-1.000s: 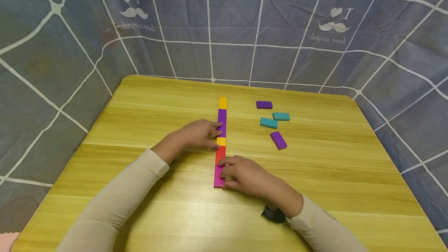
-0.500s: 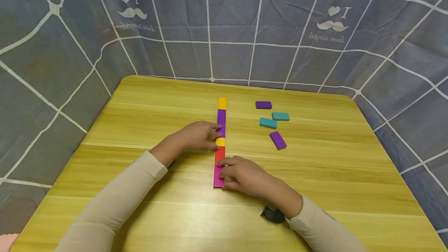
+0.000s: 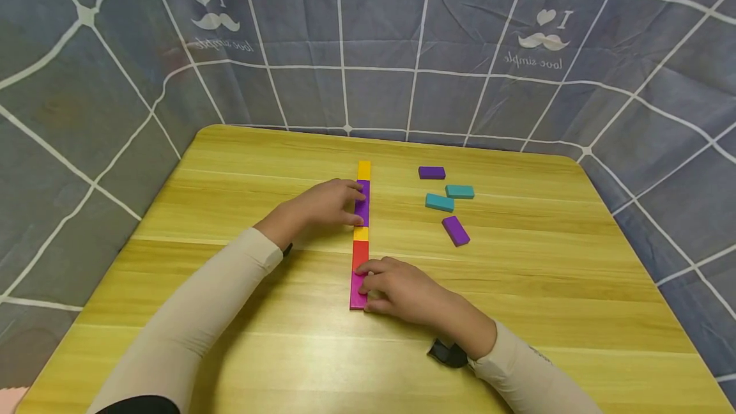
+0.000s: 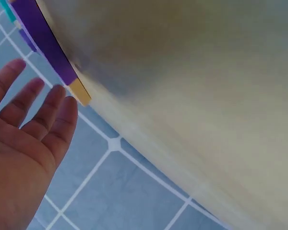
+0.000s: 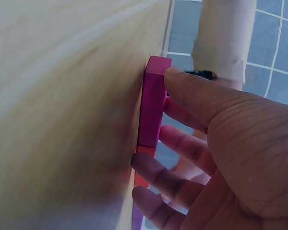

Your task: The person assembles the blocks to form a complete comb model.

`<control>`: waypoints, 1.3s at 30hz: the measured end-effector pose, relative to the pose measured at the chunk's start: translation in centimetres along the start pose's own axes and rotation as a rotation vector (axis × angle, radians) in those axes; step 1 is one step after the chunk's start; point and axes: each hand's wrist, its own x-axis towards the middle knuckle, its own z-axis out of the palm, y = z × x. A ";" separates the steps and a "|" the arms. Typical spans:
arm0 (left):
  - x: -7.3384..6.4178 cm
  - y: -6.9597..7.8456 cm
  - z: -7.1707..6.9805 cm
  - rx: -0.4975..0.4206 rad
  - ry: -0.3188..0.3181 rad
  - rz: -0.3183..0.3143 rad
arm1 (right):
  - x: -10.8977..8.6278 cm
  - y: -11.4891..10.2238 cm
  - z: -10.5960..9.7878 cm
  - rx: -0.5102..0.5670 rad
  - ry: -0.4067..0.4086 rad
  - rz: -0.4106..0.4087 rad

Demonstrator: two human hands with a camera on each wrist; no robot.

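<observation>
A straight row of flat blocks runs away from me in the head view: a magenta block [image 3: 358, 297] nearest, then a red block [image 3: 360, 252], a small yellow block [image 3: 360, 234], a purple stretch [image 3: 365, 211] and a yellow block [image 3: 364, 170] at the far end. Over the purple stretch lies my left hand [image 3: 328, 203], fingers extended; in the left wrist view they look straight and hold nothing. My right hand [image 3: 405, 289] rests against the row's near end. Its thumb touches the magenta block [image 5: 153, 105] in the right wrist view, with loosely bent fingers alongside.
Right of the row lie two teal blocks [image 3: 439, 202], a dark purple block [image 3: 432, 173] and a slanted purple block [image 3: 456, 231]. The wooden table [image 3: 546, 260] meets a grey, white-lined curtain [image 3: 379, 30] at its back and sides.
My left hand has slid away from me along the row, from around the small yellow block to the purple stretch. The right hand and the blocks stay as they were.
</observation>
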 end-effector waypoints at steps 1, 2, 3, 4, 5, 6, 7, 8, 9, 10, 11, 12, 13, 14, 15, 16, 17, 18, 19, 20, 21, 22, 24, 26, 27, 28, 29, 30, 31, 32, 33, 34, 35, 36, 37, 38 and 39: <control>0.4 -0.1 -0.1 -0.001 -0.008 -0.017 | 0.0 0.0 0.0 -0.003 0.000 -0.004; 0.8 -0.3 -0.2 -0.001 -0.016 -0.031 | 0.0 0.0 0.0 -0.006 0.000 -0.006; 1.2 -0.4 -0.3 -0.003 -0.024 -0.046 | 0.0 0.1 0.0 -0.009 -0.001 -0.009; 1.5 -0.6 -0.3 -0.005 -0.033 -0.062 | -0.1 0.1 0.0 -0.011 -0.001 -0.011; 1.9 -0.7 -0.3 -0.010 -0.042 -0.076 | -0.1 0.1 0.0 -0.013 0.000 -0.013; 2.2 -0.8 -0.3 -0.013 -0.050 -0.088 | -0.1 0.1 0.0 -0.015 0.000 -0.012; 2.4 -0.8 -0.3 -0.012 -0.060 -0.095 | -0.1 0.1 0.0 -0.017 0.001 -0.013; 2.6 -0.9 -0.4 -0.016 -0.071 -0.101 | -0.1 0.1 -0.1 -0.018 0.002 -0.013; 2.8 -0.9 -0.4 -0.019 -0.083 -0.106 | -0.1 0.1 0.0 -0.020 0.003 -0.014; 2.9 -1.0 -0.4 -0.024 -0.095 -0.108 | 0.0 0.0 -0.1 -0.021 0.003 -0.014; 3.0 -1.0 -0.4 -0.032 -0.107 -0.109 | 0.0 0.0 -0.1 -0.022 0.003 -0.014; 3.0 -1.0 -0.4 -0.037 -0.119 -0.110 | 0.0 0.0 -0.2 -0.025 0.002 -0.015; 3.0 -1.0 -0.4 -0.043 -0.129 -0.109 | 0.0 0.0 -0.2 -0.024 0.001 -0.016; 3.0 -1.0 -0.4 -0.052 -0.134 -0.110 | 0.0 0.0 -0.2 -0.024 0.001 -0.016; 3.0 -1.0 -0.4 -0.059 -0.138 -0.111 | 0.0 0.0 -0.2 -0.025 0.000 -0.016; 3.0 -1.0 -0.4 -0.068 -0.140 -0.111 | 0.0 0.0 -0.2 -0.025 0.001 -0.015; 3.0 -1.0 -0.4 -0.075 -0.141 -0.111 | 0.0 0.0 -0.2 -0.025 0.001 -0.015; 2.9 -1.0 -0.4 -0.077 -0.140 -0.110 | 0.0 0.0 -0.2 -0.025 0.001 -0.013; 2.9 -1.0 -0.5 -0.082 -0.138 -0.109 | 0.1 0.0 -0.2 -0.024 0.002 -0.012; 2.9 -1.0 -0.5 -0.087 -0.138 -0.109 | 0.0 0.0 -0.2 -0.025 0.001 -0.011; 2.9 -1.0 -0.4 -0.091 -0.138 -0.108 | 0.0 0.0 -0.2 -0.024 0.000 -0.010; 2.9 -1.1 -0.4 -0.094 -0.138 -0.108 | 0.0 0.0 -0.2 -0.022 -0.001 -0.007; 2.9 -1.1 -0.4 -0.095 -0.140 -0.107 | 0.0 0.0 -0.2 -0.019 -0.004 -0.005; 2.9 -1.3 -0.4 -0.098 -0.142 -0.105 | 0.2 0.0 -0.2 -0.017 -0.003 -0.002; 2.9 -1.4 -0.4 -0.099 -0.142 -0.103 | 0.2 0.0 -0.2 -0.016 -0.003 -0.001; 3.0 -1.5 -0.5 -0.100 -0.142 -0.103 | 0.3 0.0 -0.2 -0.016 -0.002 0.001; 3.0 -1.6 -0.5 -0.101 -0.143 -0.101 | 0.4 0.0 -0.2 -0.015 -0.001 0.002; 3.0 -1.6 -0.6 -0.103 -0.144 -0.101 | 0.5 0.0 -0.2 -0.016 -0.001 0.004; 3.0 -1.7 -0.6 -0.106 -0.146 -0.101 | 0.6 0.0 -0.2 -0.017 -0.001 0.006; 3.0 -1.7 -0.6 -0.110 -0.148 -0.101 | 0.7 0.0 -0.2 -0.017 -0.002 0.009; 3.0 -1.8 -0.7 -0.113 -0.151 -0.101 | 0.7 0.0 -0.3 -0.018 -0.002 0.013; 3.0 -1.9 -0.7 -0.117 -0.153 -0.102 | 0.8 0.0 -0.3 -0.018 -0.003 0.016; 3.1 -2.0 -0.7 -0.118 -0.155 -0.100 | 0.9 0.0 -0.3 -0.019 -0.003 0.019; 3.1 -2.1 -0.7 -0.119 -0.157 -0.098 | 1.0 0.0 -0.3 -0.020 -0.003 0.021; 3.2 -2.2 -0.7 -0.119 -0.159 -0.095 | 1.1 0.1 -0.3 -0.019 -0.002 0.022; 3.2 -2.4 -0.7 -0.117 -0.160 -0.091 | 1.2 0.1 -0.3 -0.017 -0.001 0.024; 3.2 -2.5 -0.7 -0.114 -0.160 -0.086 | 1.3 0.1 -0.3 -0.015 0.001 0.025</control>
